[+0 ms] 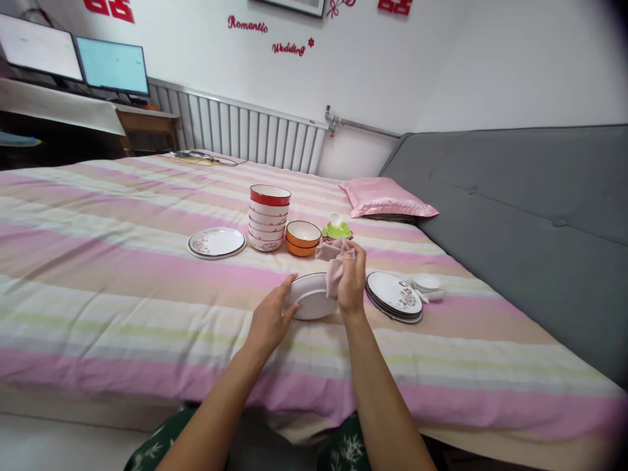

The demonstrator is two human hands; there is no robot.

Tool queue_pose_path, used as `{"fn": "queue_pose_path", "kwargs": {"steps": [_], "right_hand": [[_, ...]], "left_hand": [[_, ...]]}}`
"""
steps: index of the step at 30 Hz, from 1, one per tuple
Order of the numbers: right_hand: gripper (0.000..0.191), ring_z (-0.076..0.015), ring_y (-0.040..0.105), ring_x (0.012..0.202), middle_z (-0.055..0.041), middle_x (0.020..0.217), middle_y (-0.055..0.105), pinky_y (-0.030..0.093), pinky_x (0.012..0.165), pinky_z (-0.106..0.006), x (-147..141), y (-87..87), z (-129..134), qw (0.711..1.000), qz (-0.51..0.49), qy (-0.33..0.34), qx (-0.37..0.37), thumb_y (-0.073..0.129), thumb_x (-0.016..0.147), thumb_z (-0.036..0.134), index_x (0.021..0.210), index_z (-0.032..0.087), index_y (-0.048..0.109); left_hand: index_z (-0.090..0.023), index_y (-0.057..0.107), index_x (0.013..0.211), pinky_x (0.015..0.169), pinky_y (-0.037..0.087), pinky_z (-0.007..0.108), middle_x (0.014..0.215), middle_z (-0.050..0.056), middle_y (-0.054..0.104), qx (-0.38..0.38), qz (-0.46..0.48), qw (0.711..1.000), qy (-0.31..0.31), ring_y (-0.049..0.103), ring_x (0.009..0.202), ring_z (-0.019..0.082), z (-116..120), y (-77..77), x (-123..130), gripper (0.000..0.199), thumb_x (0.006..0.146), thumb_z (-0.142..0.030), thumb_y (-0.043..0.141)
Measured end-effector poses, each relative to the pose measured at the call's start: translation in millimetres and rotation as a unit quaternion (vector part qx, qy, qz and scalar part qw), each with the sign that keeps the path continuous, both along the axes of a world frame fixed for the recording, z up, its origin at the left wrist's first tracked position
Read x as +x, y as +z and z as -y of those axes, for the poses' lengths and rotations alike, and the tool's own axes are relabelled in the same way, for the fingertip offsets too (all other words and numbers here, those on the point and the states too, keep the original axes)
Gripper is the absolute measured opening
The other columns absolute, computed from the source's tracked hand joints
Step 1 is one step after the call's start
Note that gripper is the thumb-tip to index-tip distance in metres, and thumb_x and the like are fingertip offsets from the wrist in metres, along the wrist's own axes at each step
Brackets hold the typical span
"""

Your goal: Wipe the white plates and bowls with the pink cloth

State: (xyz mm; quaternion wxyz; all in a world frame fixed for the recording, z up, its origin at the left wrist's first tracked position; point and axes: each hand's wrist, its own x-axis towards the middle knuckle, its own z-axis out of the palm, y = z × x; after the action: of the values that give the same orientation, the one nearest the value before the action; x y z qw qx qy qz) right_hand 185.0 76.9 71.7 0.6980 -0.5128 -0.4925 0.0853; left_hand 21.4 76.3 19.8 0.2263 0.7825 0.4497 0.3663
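A white plate [310,299] with a dark rim is tilted up above the striped bed cover, its underside toward me. My left hand [271,314] grips its left edge, thumb on the near face and fingers at the rim. In my right hand [352,281] is a crumpled pink cloth [335,263], which hangs against the plate's right side. Just right of that hand lies a stack of floral plates [394,293]. Behind the held plate stand two orange bowls [303,238], one inside the other, and a tall stack of white bowls [267,222] topped by a red one.
A smaller pile of plates [216,242] lies to the left. White spoons and small dishes [428,284] sit at the right, and a green dish [336,227] behind the cloth. A pink pillow [387,197] rests near the grey headboard [515,216]. Cables [203,157] lie at the far edge.
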Motion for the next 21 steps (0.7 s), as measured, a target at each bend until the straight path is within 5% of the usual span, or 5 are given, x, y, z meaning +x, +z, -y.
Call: {"fn": "queue_pose_path", "kwargs": {"steps": [4,7,13,21], "right_hand": [[0.035,-0.0225,0.046,0.117,-0.0104,0.125,0.051,0.031,0.100,-0.042,-7,7.3,7,0.975,0.224,0.003,-0.010,0.040,0.089,0.036,0.119,0.022,0.050],[0.029,-0.0250,0.040,0.122,-0.0100,0.132,0.043,0.030,0.101,-0.044,-11,3.1,11,0.953,0.302,-0.003,-0.012,0.044,0.088,0.036,0.109,0.022,0.058],[0.035,-0.0248,0.041,0.116,-0.0110,0.121,0.046,0.032,0.099,-0.046,-9,-3.1,12,0.961,0.276,0.001,0.033,0.050,0.082,0.030,0.115,0.020,0.046],[0.033,-0.0225,0.050,0.092,-0.0061,0.097,0.052,0.040,0.086,-0.041,-5,-13.1,15,0.972,0.233,0.027,0.021,0.051,0.066,0.025,0.098,0.020,0.046]], "left_hand": [[-0.024,0.036,0.137,0.093,0.042,0.035,0.124,0.007,0.058,0.000,0.002,1.000,-0.003,0.054,0.112,0.023,0,-0.5,1,0.055,0.084,-0.029,0.049],[-0.024,0.035,0.138,0.092,0.043,0.035,0.125,0.007,0.057,-0.008,0.004,1.000,0.003,0.055,0.110,0.023,-2,-0.4,1,0.056,0.084,-0.029,0.049],[-0.023,0.034,0.138,0.091,0.044,0.037,0.127,0.008,0.056,-0.003,0.005,1.000,0.002,0.055,0.110,0.023,-2,0.0,0,0.056,0.085,-0.030,0.050],[-0.023,0.036,0.137,0.091,0.044,0.036,0.123,0.008,0.058,-0.011,0.003,1.000,0.002,0.056,0.110,0.023,0,1.8,0,0.055,0.084,-0.029,0.051]]}}
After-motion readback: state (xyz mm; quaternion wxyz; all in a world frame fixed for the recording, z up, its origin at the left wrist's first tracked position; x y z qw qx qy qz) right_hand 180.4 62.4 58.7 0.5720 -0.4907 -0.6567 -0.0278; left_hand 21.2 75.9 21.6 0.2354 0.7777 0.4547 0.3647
